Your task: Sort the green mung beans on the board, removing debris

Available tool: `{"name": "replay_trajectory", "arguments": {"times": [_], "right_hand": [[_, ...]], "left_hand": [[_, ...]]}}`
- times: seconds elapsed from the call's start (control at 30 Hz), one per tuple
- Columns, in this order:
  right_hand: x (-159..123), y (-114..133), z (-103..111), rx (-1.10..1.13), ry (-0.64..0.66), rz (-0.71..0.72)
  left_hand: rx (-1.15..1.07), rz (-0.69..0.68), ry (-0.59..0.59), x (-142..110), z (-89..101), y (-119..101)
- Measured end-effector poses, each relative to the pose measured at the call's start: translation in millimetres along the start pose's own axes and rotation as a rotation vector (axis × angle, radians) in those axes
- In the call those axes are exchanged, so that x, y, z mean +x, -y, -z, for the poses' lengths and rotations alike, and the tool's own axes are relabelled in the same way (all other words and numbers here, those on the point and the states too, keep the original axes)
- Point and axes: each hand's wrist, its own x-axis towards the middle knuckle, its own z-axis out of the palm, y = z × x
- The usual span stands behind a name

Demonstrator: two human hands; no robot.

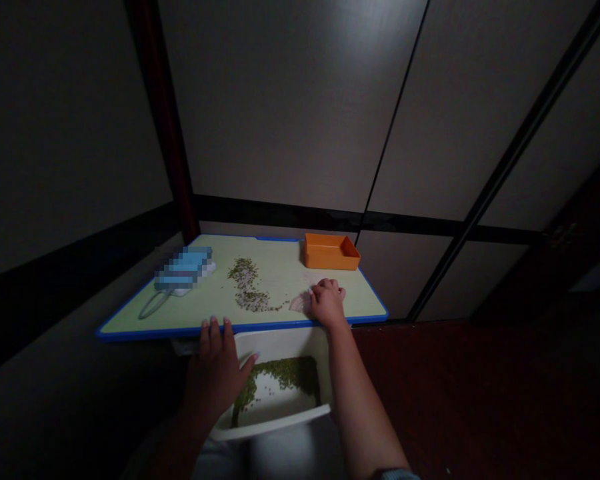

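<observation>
A pale green board [280, 273] with a blue rim carries a loose, curved spread of small green-brown grains [253, 301]. My right hand [327, 303] rests on the board to the right of the grains, its fingers bent and close together. A pale pinkish patch [299, 303] shows beside its fingertips; what it is, and whether the fingers hold anything, I cannot make out. My left hand [217, 363] lies with fingers stretched out at the board's front edge. Below that edge, a white plastic bin [280, 421] contains many green grains [290, 373], gathered mostly along its far side.
An orange open box [330, 257] stands at the board's back right. On the left lies a blurred-out blue object [184, 268] with a pale loop [153, 305]. Grey panelled doors [290, 100] rise right behind the board. Dark red floor [430, 387] lies to the right.
</observation>
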Motion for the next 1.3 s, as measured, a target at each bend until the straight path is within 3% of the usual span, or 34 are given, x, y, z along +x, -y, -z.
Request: {"name": "replay_trajectory", "arguments": {"times": [0.6, 1.07, 1.3], "right_hand": [[0, 15, 1, -0.025, 0.03, 0.023], [0, 14, 1, 0.034, 0.021, 0.06], [-2, 13, -1, 0.115, 0.084, 0.19]], "left_hand": [[-0.003, -0.004, -0.037, -1, 0.7, -1], [-0.011, -0.02, -0.057, 0, -2.1, 1], [-0.037, -0.024, -0.071, 0, -2.6, 2]]}}
